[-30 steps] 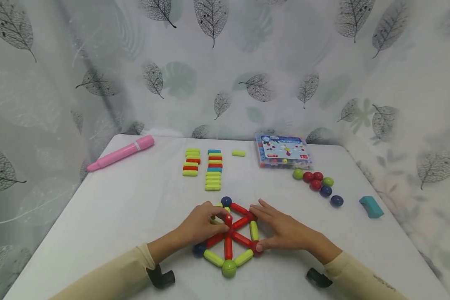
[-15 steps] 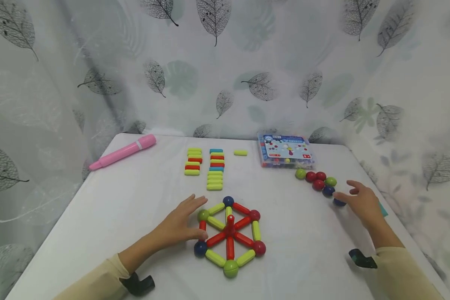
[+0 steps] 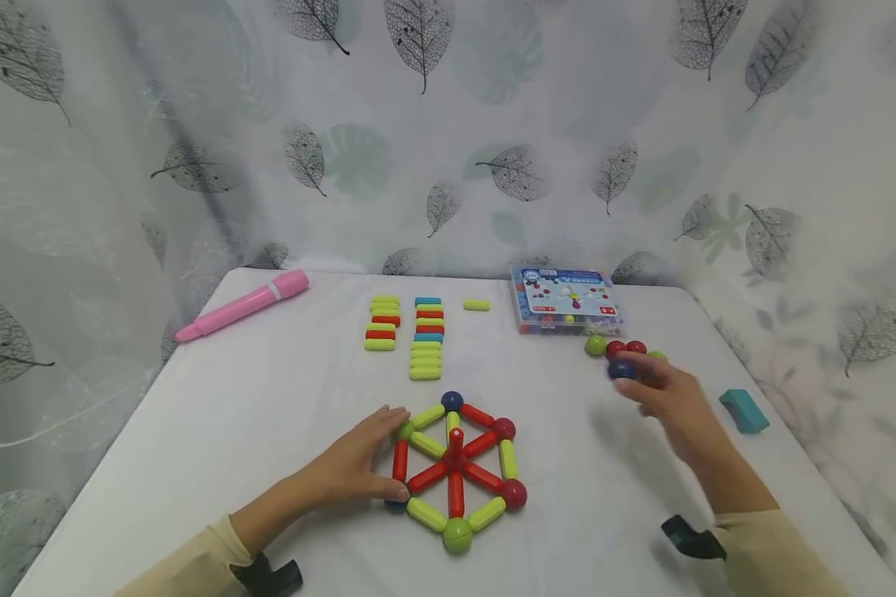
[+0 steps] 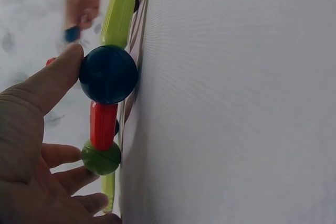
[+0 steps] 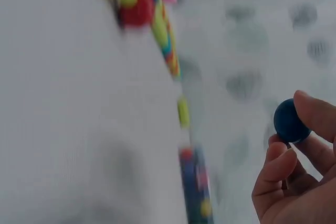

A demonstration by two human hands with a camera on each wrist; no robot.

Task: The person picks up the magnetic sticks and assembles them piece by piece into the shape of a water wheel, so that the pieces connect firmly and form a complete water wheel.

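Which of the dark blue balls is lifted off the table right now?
The dark blue ball pinched in the right hand, beside the loose cluster of balls. The other blue balls sit on the hexagon wheel.

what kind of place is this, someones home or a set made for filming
Probably a small staged play or recording corner, not a lived-in room: a leaf-print curtain wraps round a white table that bears only a magnetic stick-and-ball toy wheel, sorted spare sticks and the toy's box.

The right hand (image 3: 672, 402) has left the stick-and-ball wheel (image 3: 455, 464), gone out to the loose balls at the desk's right side, and now pinches a dark blue ball (image 3: 622, 369), lifted clear. The left hand (image 3: 358, 464) has slid to the wheel's left rim.
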